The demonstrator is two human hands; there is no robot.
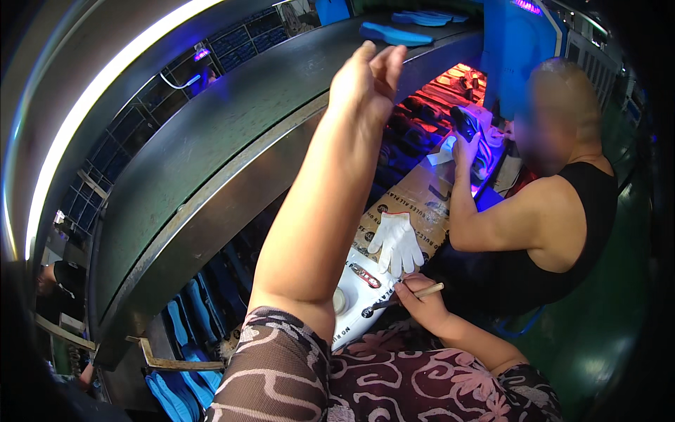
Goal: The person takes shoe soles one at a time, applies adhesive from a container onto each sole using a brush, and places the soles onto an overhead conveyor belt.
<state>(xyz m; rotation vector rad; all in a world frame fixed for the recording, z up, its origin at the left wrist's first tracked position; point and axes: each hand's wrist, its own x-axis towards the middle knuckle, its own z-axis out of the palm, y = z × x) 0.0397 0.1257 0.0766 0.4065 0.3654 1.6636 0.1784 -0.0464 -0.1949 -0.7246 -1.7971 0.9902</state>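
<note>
My left hand (365, 81) is stretched up over the edge of the dark conveyor belt (232, 119). Its fingers are apart and look empty, with the tips just short of a blue shoe sole (394, 34) lying on the belt. Low in front of my body, my right hand (422, 301) is closed round a thin brush (430, 289) with a pale wooden handle. The brush's dark end points left, over a white sheet (358, 309) on the bench. Beside it stands a round pale container (339, 301), partly hidden by my left arm.
A white knitted glove (397, 243) lies on the printed brown bench covering (422, 193). At the right a co-worker (541, 204) handles a dark shoe (464, 123) near a glowing red heater (457, 84). More blue soles (429, 17) lie farther along the belt; several fill a lower rack (186, 352).
</note>
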